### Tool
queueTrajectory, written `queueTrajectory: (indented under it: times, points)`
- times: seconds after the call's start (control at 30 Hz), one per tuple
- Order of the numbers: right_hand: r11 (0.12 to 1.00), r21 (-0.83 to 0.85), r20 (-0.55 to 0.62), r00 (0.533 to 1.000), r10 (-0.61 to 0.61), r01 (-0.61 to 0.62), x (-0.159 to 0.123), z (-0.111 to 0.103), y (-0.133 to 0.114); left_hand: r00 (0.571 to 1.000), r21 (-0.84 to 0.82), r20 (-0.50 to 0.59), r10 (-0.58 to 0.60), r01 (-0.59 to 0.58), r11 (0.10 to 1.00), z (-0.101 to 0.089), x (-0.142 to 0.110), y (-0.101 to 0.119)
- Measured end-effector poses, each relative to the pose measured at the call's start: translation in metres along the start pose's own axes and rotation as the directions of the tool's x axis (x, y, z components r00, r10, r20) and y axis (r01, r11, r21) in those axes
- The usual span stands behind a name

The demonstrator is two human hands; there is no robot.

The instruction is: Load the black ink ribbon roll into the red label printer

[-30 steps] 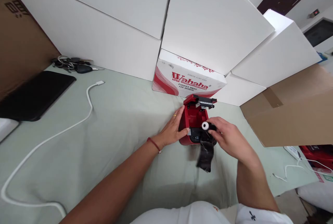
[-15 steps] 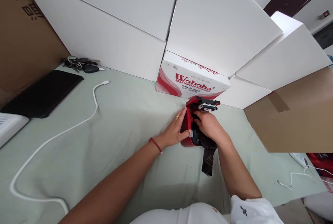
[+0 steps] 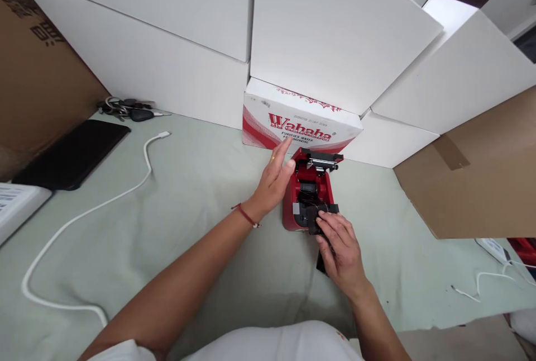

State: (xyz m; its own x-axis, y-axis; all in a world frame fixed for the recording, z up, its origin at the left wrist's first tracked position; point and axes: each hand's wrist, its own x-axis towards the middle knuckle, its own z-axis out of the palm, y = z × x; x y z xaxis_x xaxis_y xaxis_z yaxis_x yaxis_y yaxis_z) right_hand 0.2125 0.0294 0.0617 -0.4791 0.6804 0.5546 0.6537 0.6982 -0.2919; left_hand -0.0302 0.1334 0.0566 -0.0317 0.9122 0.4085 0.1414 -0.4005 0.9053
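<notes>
A small red box-shaped machine [image 3: 287,210], which looks like a label printer, stands on the cloth with its lid [image 3: 320,154] raised. Inside it lies a dark roll [image 3: 309,188]. My left hand [image 3: 272,185] is open beside the machine's left wall, fingers stretched upward and thumb near the lid's hinge side. At the front right edge, my right hand [image 3: 341,246] has its fingers bent over a black strip [image 3: 314,220], with the thumb below. The strip's lower end [image 3: 321,263] hangs past the front of the machine, partly hidden by that hand.
Behind the machine stands a white and red Wahaha carton [image 3: 268,109] against white boxes [image 3: 305,31]. A white cable [image 3: 84,224], a black tablet-like slab [image 3: 75,151] and keys [image 3: 129,108] lie to the left. Brown cardboard [image 3: 473,171] borders the right.
My right hand has come out of the machine's inside toward me, onto the black strip at the front. My left hand has lifted off the left wall and moved up and left.
</notes>
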Motion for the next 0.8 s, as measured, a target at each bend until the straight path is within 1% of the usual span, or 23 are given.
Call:
queueTrajectory:
  times: [0.07, 0.1, 0.17, 0.23, 0.33, 0.43, 0.53, 0.63, 0.73, 0.8]
  points:
    - [1.0, -0.008, -0.009, 1.0, 0.004, -0.004, -0.005, 0.004, 0.001, 1.0, 0.012, 0.025, -0.013, 0.012, 1.0, 0.002, 0.016, 0.013]
    - [1.0, -0.006, -0.013, 1.0, 0.004, -0.004, -0.006, 0.006, 0.001, 0.999, 0.026, 0.043, -0.002, 0.001, 1.0, 0.003, 0.019, 0.017]
    - [1.0, 0.002, -0.021, 1.0, -0.001, 0.001, -0.008, 0.007, 0.003, 0.995, 0.06, 0.086, 0.05, -0.056, 0.997, 0.001, 0.015, 0.02]
    - [1.0, 0.008, -0.031, 1.0, -0.005, 0.005, -0.01, 0.008, 0.004, 0.985, 0.082, 0.14, 0.1, -0.112, 0.99, -0.003, -0.002, 0.016]
    - [1.0, 0.011, -0.047, 0.999, 0.003, -0.002, -0.013, 0.011, 0.004, 0.971, 0.118, 0.213, 0.11, -0.137, 0.984, -0.01, -0.035, 0.004]
    - [1.0, 0.011, -0.048, 0.999, 0.023, -0.023, -0.014, 0.014, 0.004, 0.96, 0.24, 0.255, 0.118, -0.181, 0.954, -0.012, -0.058, -0.006]
    - [0.999, 0.006, -0.04, 0.999, 0.038, -0.038, -0.015, 0.016, 0.004, 0.962, 0.323, 0.248, 0.114, -0.193, 0.926, -0.01, -0.063, -0.011]
    - [0.999, -0.01, -0.041, 0.999, 0.036, -0.036, -0.013, 0.015, 0.003, 0.968, 0.332, 0.213, 0.133, -0.199, 0.922, -0.006, -0.06, -0.013]
    - [0.999, -0.013, -0.03, 0.999, 0.029, -0.029, -0.01, 0.012, 0.003, 0.969, 0.309, 0.211, 0.127, -0.189, 0.932, -0.003, -0.058, -0.014]
    - [1.0, -0.003, -0.027, 0.999, 0.025, -0.025, -0.008, 0.01, 0.004, 0.971, 0.238, 0.215, 0.109, -0.16, 0.958, 0.0, -0.059, -0.017]
